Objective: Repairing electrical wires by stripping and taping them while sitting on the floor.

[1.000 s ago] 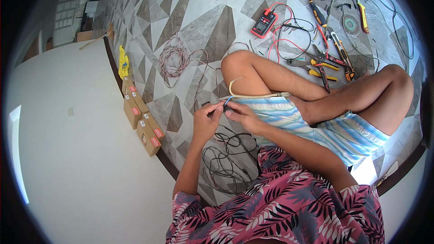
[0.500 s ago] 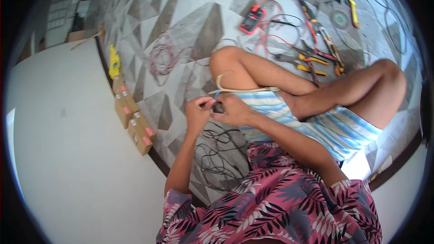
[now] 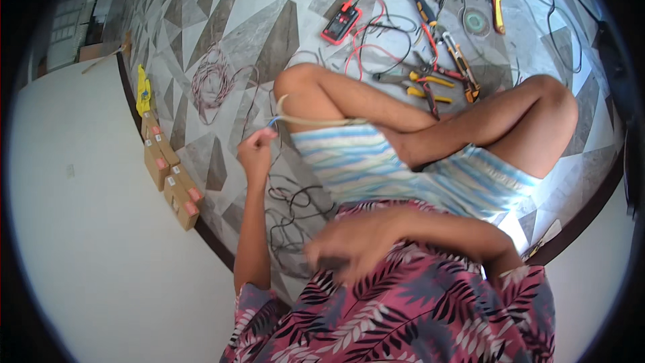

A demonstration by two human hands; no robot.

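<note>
1. Two bare hands are at work: the left hand [image 3: 255, 153] is raised beside the person's knee, and the right hand [image 3: 359, 245] is lower, in front of the patterned shirt [image 3: 410, 302].
2. The left thumb and fingers are pinched together on a blue wire [image 3: 273, 122], just beyond the edge of the striped shorts [image 3: 342, 151].
3. The right hand is blurred, with a dark patch below the palm; I cannot tell whether its fingers hold anything.
4. A pale cable [image 3: 316, 122] lies across the leg along the hem of the shorts, its near end curling up by the blue wire.
5. Black cord [image 3: 295, 196] lies in loose loops on the floor, between the left forearm and the shorts.
6. Past the left hand, thin wire [image 3: 213, 86] lies coiled on the patterned tiles.
7. Beyond the legs are a red and black meter [image 3: 341, 23] with its leads, yellow-handled pliers [image 3: 435, 81] and a knife [image 3: 496, 10].
8. Cardboard boxes [image 3: 180, 200] stand along the wall at left, near a yellow bag [image 3: 143, 91].
</note>
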